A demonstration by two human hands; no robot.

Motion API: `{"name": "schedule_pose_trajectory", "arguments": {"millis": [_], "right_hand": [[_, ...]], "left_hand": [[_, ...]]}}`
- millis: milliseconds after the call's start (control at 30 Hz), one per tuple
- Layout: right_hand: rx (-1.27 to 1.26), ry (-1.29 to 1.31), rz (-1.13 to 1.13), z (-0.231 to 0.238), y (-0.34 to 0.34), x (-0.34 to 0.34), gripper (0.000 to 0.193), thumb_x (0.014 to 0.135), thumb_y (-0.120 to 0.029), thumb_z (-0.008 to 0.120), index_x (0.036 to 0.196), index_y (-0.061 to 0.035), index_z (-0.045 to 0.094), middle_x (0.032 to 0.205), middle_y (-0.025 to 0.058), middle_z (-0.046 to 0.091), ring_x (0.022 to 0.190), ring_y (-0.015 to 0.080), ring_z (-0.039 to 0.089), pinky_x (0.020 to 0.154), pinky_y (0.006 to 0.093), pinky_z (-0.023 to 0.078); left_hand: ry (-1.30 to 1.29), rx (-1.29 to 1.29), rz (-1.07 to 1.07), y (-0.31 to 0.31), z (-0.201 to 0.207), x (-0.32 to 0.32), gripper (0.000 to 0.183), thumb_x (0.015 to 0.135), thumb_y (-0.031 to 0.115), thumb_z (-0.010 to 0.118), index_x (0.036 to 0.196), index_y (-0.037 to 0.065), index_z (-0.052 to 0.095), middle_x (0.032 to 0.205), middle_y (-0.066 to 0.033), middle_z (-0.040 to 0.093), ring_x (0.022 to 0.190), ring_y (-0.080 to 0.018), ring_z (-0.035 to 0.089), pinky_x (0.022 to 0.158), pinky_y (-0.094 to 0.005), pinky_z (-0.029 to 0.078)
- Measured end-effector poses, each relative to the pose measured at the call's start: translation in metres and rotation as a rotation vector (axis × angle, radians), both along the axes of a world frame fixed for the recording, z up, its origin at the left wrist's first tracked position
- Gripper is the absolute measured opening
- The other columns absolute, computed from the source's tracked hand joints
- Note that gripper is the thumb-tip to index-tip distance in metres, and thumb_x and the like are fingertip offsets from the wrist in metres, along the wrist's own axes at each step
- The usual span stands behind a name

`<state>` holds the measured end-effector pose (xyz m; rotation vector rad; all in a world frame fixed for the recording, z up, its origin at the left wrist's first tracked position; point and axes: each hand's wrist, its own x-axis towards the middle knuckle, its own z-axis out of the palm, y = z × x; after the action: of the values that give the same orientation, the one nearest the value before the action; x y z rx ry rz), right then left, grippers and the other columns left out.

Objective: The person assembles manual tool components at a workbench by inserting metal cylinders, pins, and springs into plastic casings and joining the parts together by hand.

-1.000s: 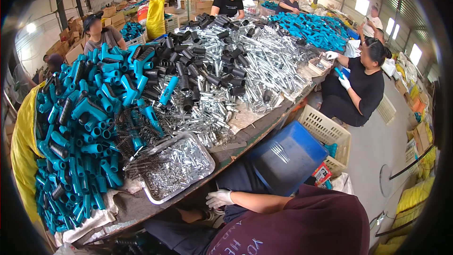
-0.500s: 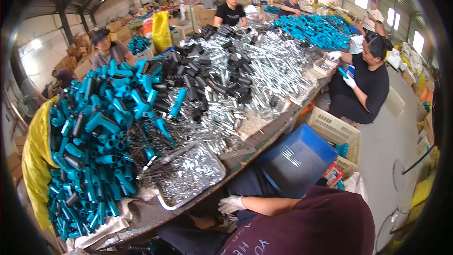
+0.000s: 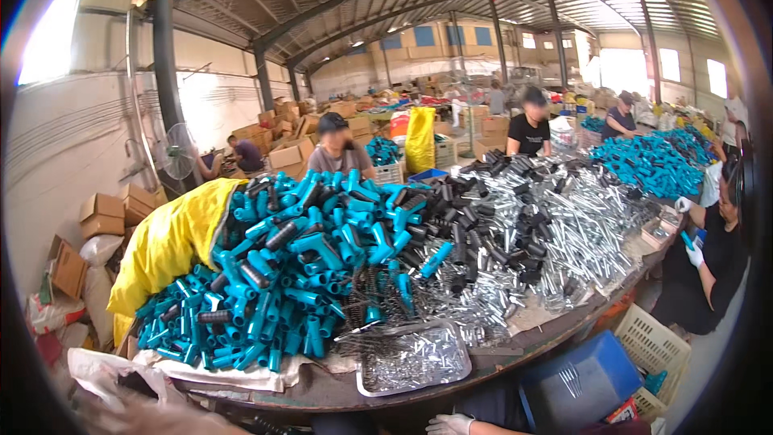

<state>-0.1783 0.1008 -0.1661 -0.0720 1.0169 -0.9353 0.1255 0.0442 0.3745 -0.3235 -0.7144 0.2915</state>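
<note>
Tray of small metal parts is seen in the head view at six o'clock, set on the table. Below, toward half past five, the gloved right hand is held loosely spread, nothing seen gripped. Whether the blurred shape at half past seven is the left hand cannot be told. A pause is suggested; for picking, the right hand would need to be raised.
</note>
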Motion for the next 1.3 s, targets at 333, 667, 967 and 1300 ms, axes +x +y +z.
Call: {"name": "schedule_pose_trajectory", "arguments": {"millis": [333,667,967,1300], "right_hand": [[-0.508,0.731,0.48,0.189,0.031,-0.025,0.038,0.102,-0.029,0.051,0.127,-0.0025,0.059,0.112,0.0113,0.069,0.092,0.0185,0.069,0.076,0.0313,0.057],[-0.857,1.856,-0.566,0.245,-0.04,-0.094,0.011,0.084,-0.014,0.07,0.078,-0.0055,0.069,0.067,0.0148,0.064,0.06,0.0297,0.066,0.055,0.0377,0.05],[-0.581,1.562,-0.72,0.241,-0.042,-0.103,0.02,0.091,-0.016,0.064,0.079,-0.0006,0.064,0.065,0.0177,0.06,0.054,0.031,0.059,0.053,0.0375,0.045],[-0.63,1.576,-0.682,0.242,-0.041,-0.1,0.018,0.091,-0.018,0.064,0.083,-0.0018,0.067,0.069,0.0196,0.062,0.057,0.032,0.061,0.055,0.0389,0.046]], "left_hand": [[-1.647,0.861,0.503,-0.12,-0.194,-0.035,0.08,0.067,0.025,0.077,0.133,-0.01,0.046,0.132,-0.0303,0.051,0.124,-0.0464,0.049,0.106,-0.0578,0.035],[-1.38,1.383,0.551,-0.142,-0.284,-0.049,0.076,0.085,0.024,0.061,0.146,-0.008,0.029,0.149,-0.0305,0.033,0.141,-0.0481,0.026,0.118,-0.0547,0.019],[-1.346,1.383,0.625,-0.137,-0.285,-0.05,0.075,0.087,0.028,0.061,0.146,-0.007,0.031,0.148,-0.03,0.035,0.14,-0.0482,0.028,0.116,-0.0549,0.022],[-1.089,1.257,0.504,-0.051,-0.346,-0.017,0.038,0.073,0.008,0.071,0.106,-0.001,0.055,0.114,-0.0246,0.049,0.108,-0.044,0.05,0.095,-0.0522,0.041]]}}
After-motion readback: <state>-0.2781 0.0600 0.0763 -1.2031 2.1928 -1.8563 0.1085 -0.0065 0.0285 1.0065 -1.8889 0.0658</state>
